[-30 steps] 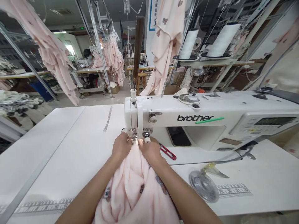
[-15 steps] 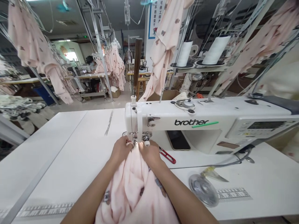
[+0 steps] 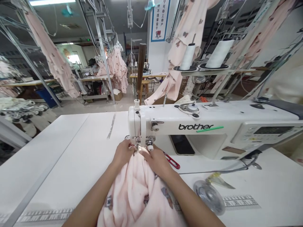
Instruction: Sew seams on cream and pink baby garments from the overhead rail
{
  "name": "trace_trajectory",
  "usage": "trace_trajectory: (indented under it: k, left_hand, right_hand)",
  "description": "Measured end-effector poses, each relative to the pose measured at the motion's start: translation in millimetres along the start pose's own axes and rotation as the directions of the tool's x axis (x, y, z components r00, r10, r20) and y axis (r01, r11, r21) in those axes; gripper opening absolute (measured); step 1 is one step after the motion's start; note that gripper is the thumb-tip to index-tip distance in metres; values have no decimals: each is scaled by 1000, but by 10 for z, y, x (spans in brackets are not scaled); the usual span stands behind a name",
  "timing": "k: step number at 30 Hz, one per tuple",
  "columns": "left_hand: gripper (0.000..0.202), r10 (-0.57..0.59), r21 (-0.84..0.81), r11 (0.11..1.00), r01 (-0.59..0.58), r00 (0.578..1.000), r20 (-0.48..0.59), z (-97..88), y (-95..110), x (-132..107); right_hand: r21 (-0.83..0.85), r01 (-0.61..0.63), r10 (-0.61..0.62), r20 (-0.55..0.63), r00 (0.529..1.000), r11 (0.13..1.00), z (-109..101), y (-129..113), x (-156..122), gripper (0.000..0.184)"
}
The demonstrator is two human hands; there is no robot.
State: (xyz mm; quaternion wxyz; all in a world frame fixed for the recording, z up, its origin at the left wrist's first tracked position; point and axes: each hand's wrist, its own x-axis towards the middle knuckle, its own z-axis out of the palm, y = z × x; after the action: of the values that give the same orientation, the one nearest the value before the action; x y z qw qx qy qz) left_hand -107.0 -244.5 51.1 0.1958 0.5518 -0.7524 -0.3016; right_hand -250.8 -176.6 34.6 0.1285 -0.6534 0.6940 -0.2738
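Soft pink printed fabric point(image 3: 132, 195) runs gathered from the front of the table up to the needle area of a white Brother sewing machine point(image 3: 165, 126). To the left of the presser foot point(image 3: 138, 145), my left hand point(image 3: 123, 154) pinches the fabric's edge between closed fingers. My right hand point(image 3: 158, 160) grips the cloth just right of the foot, its thumb lying on top; some of its fingertips are hidden behind the machine head. Close beside that hand lie red thread snips point(image 3: 172, 160). A dark phone point(image 3: 182, 145) rests under the machine arm.
At the right are a clear round dish point(image 3: 209, 196), a yellow-handled pointed tool point(image 3: 220, 180) and a ruler strip point(image 3: 241, 201). Thread cones point(image 3: 188, 57) stand behind the machine. Pink garments point(image 3: 119, 67) hang around the room, and a person point(image 3: 93, 67) sits far back.
My right hand has shifted slightly right and its thumb now shows on the cloth. My left hand stays by the foot. The head view has tilted slightly, and the hanging garments have swung.
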Motion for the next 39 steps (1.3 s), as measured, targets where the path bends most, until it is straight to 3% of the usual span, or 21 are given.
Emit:
trace_trajectory:
  k: [4,8,29,39]
  left_hand:
    - [14,10,-7,1000,-10,1000,11,-6,-6,9]
    - [14,8,-10,1000,-8,1000,17,-1,-10,9]
    - [11,22,-69,997,-16,995,96,-27,-30,-2]
    - [9,41,-120,992,-24,990,138,-54,-38,1]
  right_hand:
    - [184,52,-49,-22,999,982,-54,94,-13,41]
    - [250,56,-46,-43,998,967,-23,121,35,36]
    - [304,39,-24,-51,998,952,-35,127,37,31]
    - [351,40,-46,10,999,935,-62,129,33,35]
